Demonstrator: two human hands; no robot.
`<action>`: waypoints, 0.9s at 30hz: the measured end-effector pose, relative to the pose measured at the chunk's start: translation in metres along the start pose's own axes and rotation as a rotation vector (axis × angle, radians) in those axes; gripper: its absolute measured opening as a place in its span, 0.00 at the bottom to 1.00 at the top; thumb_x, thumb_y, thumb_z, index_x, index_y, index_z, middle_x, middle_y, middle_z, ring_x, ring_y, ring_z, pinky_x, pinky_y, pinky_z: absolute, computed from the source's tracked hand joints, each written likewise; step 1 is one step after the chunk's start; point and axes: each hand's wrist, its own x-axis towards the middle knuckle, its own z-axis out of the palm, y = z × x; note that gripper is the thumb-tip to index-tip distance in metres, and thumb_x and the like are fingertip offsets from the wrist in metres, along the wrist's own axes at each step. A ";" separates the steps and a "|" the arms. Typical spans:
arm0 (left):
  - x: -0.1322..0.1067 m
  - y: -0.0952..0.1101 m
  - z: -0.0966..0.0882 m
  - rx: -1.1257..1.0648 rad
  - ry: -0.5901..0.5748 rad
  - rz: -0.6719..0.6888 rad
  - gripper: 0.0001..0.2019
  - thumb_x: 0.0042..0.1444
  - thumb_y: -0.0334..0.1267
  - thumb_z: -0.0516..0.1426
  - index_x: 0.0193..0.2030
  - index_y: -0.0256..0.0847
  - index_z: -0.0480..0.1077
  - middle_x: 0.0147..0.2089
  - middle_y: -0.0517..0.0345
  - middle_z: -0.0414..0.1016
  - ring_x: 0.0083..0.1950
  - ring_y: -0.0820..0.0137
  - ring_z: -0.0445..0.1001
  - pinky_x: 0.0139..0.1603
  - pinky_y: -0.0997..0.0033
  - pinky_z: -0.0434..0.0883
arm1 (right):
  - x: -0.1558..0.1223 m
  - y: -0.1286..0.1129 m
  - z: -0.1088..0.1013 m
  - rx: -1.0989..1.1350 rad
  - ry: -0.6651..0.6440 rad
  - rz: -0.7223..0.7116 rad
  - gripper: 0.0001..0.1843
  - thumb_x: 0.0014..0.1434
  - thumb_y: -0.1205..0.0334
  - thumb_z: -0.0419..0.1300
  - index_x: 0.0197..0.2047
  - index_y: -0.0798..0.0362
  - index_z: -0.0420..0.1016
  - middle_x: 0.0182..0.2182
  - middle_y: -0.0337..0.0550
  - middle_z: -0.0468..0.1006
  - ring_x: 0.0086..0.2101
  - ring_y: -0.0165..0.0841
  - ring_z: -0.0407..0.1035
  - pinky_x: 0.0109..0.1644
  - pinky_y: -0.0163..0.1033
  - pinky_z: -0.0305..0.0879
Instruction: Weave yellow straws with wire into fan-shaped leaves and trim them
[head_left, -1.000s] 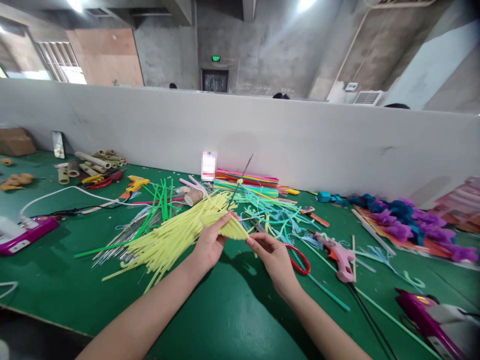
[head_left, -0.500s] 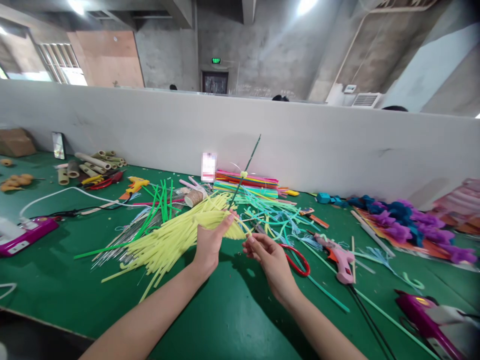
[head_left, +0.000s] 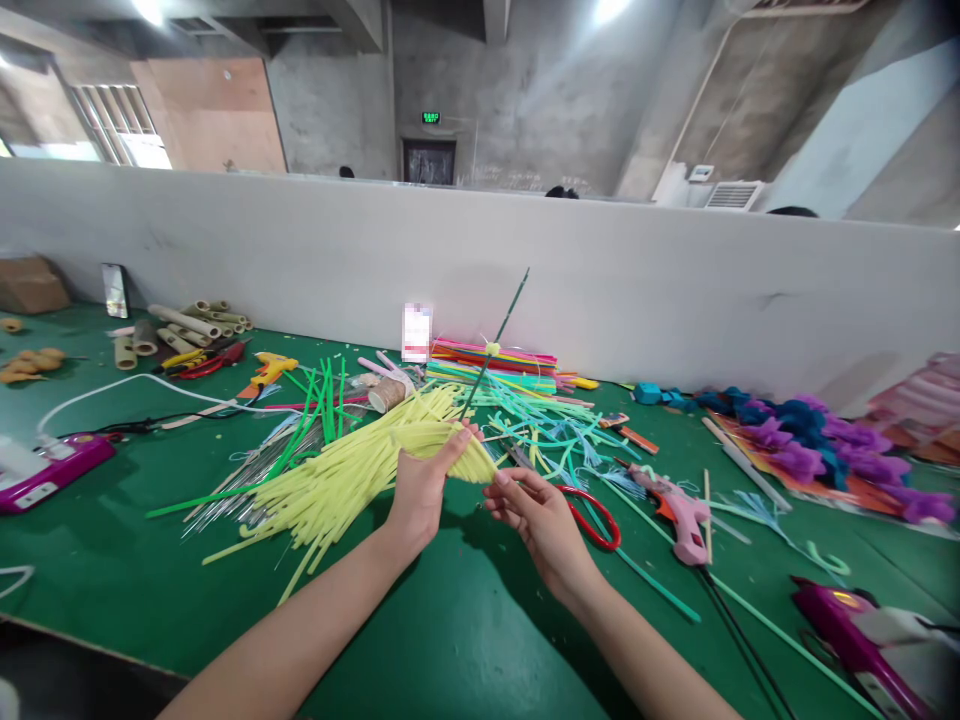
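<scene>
My left hand (head_left: 420,492) is closed around a curved piece made of yellow pipe cleaners (head_left: 474,463), its thumb pressing on top. From that hand a thin dark green stick (head_left: 511,312) slants up to the right, with a small yellow knot (head_left: 492,349) partway along it. The thumb and fingers of my right hand (head_left: 541,518) pinch the right end of the yellow piece. Behind and left of my left hand spreads a heap of loose yellow pipe cleaners (head_left: 322,490). Red-handled scissors (head_left: 616,530) lie beside my right hand, partly hidden.
A pink glue gun (head_left: 686,520) lies to the right, a yellow glue gun (head_left: 271,370) to the left. Purple power strips (head_left: 56,470) sit at both sides. Teal pipe cleaners (head_left: 555,425) and pink-red bundles (head_left: 495,355) lie before the white partition (head_left: 300,250). Purple-blue fuzzy pieces (head_left: 799,455) are far right.
The green stick's tip has tilted slightly right. My right fingers have drawn the yellow strand at the piece's right end in close against it. My left hand keeps its grip.
</scene>
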 end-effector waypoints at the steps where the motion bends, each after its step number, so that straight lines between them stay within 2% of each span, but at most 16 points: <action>1: 0.000 -0.001 -0.001 -0.017 0.009 -0.021 0.15 0.46 0.36 0.66 0.41 0.36 0.74 0.38 0.52 0.80 0.43 0.62 0.78 0.46 0.63 0.73 | 0.000 0.000 0.000 -0.005 0.003 -0.003 0.16 0.48 0.51 0.69 0.34 0.54 0.76 0.28 0.41 0.78 0.28 0.29 0.72 0.35 0.33 0.68; 5: 0.001 -0.004 -0.003 -0.075 0.027 -0.097 0.16 0.46 0.35 0.66 0.44 0.39 0.74 0.40 0.53 0.79 0.44 0.62 0.77 0.44 0.65 0.74 | -0.001 -0.002 0.000 -0.062 0.008 -0.054 0.16 0.50 0.51 0.68 0.33 0.55 0.77 0.27 0.41 0.77 0.28 0.28 0.70 0.34 0.32 0.66; 13: 0.003 -0.009 -0.005 -0.090 0.001 -0.145 0.15 0.46 0.36 0.66 0.42 0.40 0.75 0.40 0.53 0.79 0.44 0.63 0.77 0.42 0.68 0.74 | -0.001 -0.004 -0.003 -0.156 -0.014 -0.142 0.14 0.51 0.51 0.66 0.34 0.55 0.78 0.28 0.43 0.78 0.30 0.32 0.72 0.37 0.35 0.68; 18: 0.003 -0.009 -0.006 -0.101 -0.005 -0.155 0.16 0.46 0.36 0.66 0.44 0.39 0.75 0.40 0.54 0.79 0.44 0.63 0.77 0.43 0.68 0.74 | -0.001 -0.004 -0.002 -0.140 -0.011 -0.132 0.16 0.49 0.52 0.68 0.36 0.55 0.77 0.28 0.43 0.79 0.30 0.32 0.73 0.38 0.35 0.69; 21: 0.003 -0.008 -0.005 -0.087 0.002 -0.139 0.17 0.46 0.36 0.66 0.44 0.39 0.74 0.40 0.53 0.79 0.45 0.62 0.77 0.42 0.67 0.74 | -0.001 -0.003 0.000 -0.092 0.043 -0.108 0.21 0.47 0.52 0.69 0.41 0.53 0.73 0.28 0.41 0.80 0.29 0.32 0.74 0.35 0.35 0.71; 25: 0.001 -0.005 -0.004 -0.056 0.000 -0.095 0.15 0.46 0.36 0.66 0.43 0.41 0.75 0.41 0.54 0.79 0.45 0.61 0.77 0.43 0.66 0.73 | 0.001 -0.002 -0.002 -0.167 0.091 0.009 0.19 0.49 0.48 0.67 0.33 0.55 0.71 0.25 0.42 0.78 0.23 0.28 0.72 0.24 0.30 0.67; 27: 0.001 -0.004 -0.003 -0.027 -0.035 -0.075 0.12 0.47 0.37 0.65 0.41 0.41 0.75 0.41 0.53 0.79 0.45 0.62 0.76 0.44 0.67 0.72 | 0.001 -0.002 -0.003 -0.176 0.057 0.035 0.19 0.50 0.48 0.66 0.31 0.56 0.73 0.26 0.43 0.78 0.23 0.27 0.72 0.24 0.28 0.67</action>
